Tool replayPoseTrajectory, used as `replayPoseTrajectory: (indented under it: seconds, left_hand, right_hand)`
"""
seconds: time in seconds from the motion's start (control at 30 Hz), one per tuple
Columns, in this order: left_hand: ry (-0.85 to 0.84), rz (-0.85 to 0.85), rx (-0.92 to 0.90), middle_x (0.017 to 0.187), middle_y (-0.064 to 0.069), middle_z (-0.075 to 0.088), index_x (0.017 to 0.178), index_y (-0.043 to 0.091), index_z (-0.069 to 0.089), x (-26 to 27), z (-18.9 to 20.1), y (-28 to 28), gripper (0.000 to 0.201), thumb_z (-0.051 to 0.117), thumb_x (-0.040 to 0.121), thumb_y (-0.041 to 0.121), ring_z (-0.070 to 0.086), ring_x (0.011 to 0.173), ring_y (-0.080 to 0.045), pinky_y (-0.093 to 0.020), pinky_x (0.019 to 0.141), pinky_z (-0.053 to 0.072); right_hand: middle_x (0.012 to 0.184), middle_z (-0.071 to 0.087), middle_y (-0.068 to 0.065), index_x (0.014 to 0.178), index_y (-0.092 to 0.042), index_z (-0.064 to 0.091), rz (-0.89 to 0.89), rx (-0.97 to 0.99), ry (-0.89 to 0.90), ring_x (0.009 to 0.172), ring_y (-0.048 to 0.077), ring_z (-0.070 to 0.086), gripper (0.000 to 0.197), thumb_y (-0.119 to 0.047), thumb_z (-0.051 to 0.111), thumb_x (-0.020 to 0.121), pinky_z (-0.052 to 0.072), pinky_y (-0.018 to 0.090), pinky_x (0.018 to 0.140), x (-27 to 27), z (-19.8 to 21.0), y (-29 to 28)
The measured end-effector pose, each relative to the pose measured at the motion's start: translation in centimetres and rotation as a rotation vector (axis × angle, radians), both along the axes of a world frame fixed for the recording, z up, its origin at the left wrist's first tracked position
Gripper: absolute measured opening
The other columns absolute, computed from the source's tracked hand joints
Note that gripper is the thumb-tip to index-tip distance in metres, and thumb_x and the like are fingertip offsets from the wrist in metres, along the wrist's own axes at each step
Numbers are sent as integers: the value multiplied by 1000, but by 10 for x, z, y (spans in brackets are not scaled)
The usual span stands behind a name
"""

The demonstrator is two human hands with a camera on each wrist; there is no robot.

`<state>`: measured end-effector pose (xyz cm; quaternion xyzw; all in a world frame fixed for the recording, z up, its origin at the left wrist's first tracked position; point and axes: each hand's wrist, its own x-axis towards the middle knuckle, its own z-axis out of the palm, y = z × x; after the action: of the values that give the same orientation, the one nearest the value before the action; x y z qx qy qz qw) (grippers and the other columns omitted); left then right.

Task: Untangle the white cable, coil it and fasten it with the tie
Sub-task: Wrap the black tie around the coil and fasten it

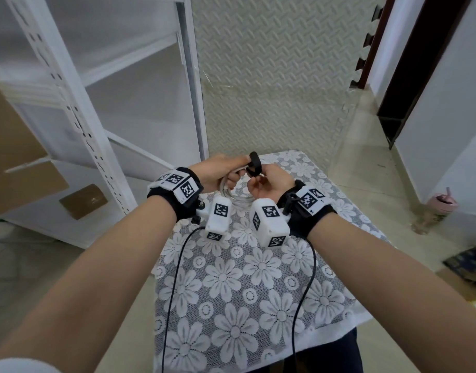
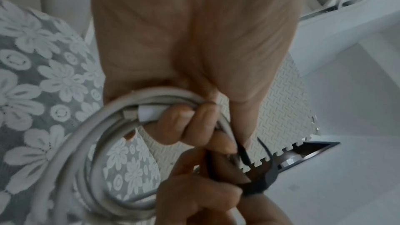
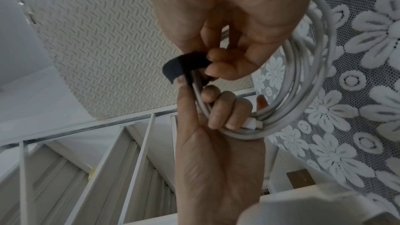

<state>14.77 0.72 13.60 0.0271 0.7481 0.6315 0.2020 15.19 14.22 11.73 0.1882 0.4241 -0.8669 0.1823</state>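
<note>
Several turns of round white plastic cable [image 3: 294, 74] sit clamped in your left hand [image 1: 215, 170], fingers curled, so your right hand [image 1: 272, 181], pinching the flat black fabric tie [image 3: 184, 64], can wrap them.

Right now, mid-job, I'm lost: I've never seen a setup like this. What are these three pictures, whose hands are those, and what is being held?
There is no machine here. A person works with two bare hands and wears white wrist blocks printed with black-and-white markers. The widest picture comes from a camera on the person's head, looking forward and down. The other two come from cameras on the left and right wrists, each looking along its own hand at the fingers. Under the hands lies a grey tablecloth with white lace flowers. The left hand grips the coiled white round cable. The right hand pinches the flat black fabric tie, which bends round the coil's strands. Whether it is fastened yet, I cannot tell.
</note>
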Motion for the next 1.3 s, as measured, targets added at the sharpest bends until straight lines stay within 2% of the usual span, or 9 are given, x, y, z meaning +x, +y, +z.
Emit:
replayPoseTrajectory:
  seconds: [0.07,0.23,0.47,0.6,0.7,0.9,1.07,1.13,1.3]
  left_hand:
    - [-5,-7,29,40,8,33,61,16,44,0,-1,0,40,54,94,36,30,38,-7,-22,53,28]
    - [20,82,104,41,11,28,60,17,40,1,-8,2,41,52,97,31,24,37,-4,-22,53,22]
    - [-12,169,189,41,11,23,62,19,39,-1,-9,-5,39,53,96,30,21,34,-6,-21,50,37]
    - [-84,206,294,39,11,23,60,20,36,-1,-9,-7,41,52,96,31,21,31,-5,-20,48,34]
    - [-131,220,334,38,12,24,60,21,37,-2,-10,-9,41,51,96,33,21,31,-3,-18,50,31]
    - [-211,218,341,38,11,27,61,19,38,-1,-7,-12,40,52,95,33,23,30,-3,-18,55,28]
    - [-230,211,308,39,11,28,62,18,40,2,-5,-10,39,50,97,31,23,30,-2,-16,54,27]
    - [-226,211,293,39,11,28,63,18,39,2,-5,-9,38,47,98,29,22,29,-2,-15,52,28]
    - [-162,171,151,42,11,26,64,18,39,3,-2,-8,38,52,96,33,21,32,-3,-19,52,27]
  right_hand:
    - [67,47,4,72,-2,55,15,6,22,49,7,37,17,0,54,89,42,14,36,0,1,2]
    - [64,60,6,75,-4,60,148,57,109,38,7,52,16,2,54,90,48,14,43,6,5,8]
    - [76,60,12,90,-1,61,220,121,288,54,11,60,10,2,52,92,54,17,51,10,7,13]
    - [81,66,11,95,0,65,282,206,475,64,12,65,26,10,41,92,57,19,62,13,9,17]
    - [84,69,8,108,6,62,326,275,590,71,11,68,27,15,47,88,57,19,67,15,8,18]
    - [86,70,14,101,1,70,210,756,817,74,14,67,19,4,63,84,57,19,70,8,3,15]
    - [101,66,3,94,-6,75,93,1102,1183,88,3,56,15,-4,69,81,38,0,82,8,9,18]
    - [102,70,7,94,-5,75,93,1100,1246,95,12,62,14,-3,68,81,41,6,88,5,11,19]
    - [90,74,15,95,-3,74,126,1145,1248,88,30,69,14,-6,67,83,51,40,86,-2,12,21]
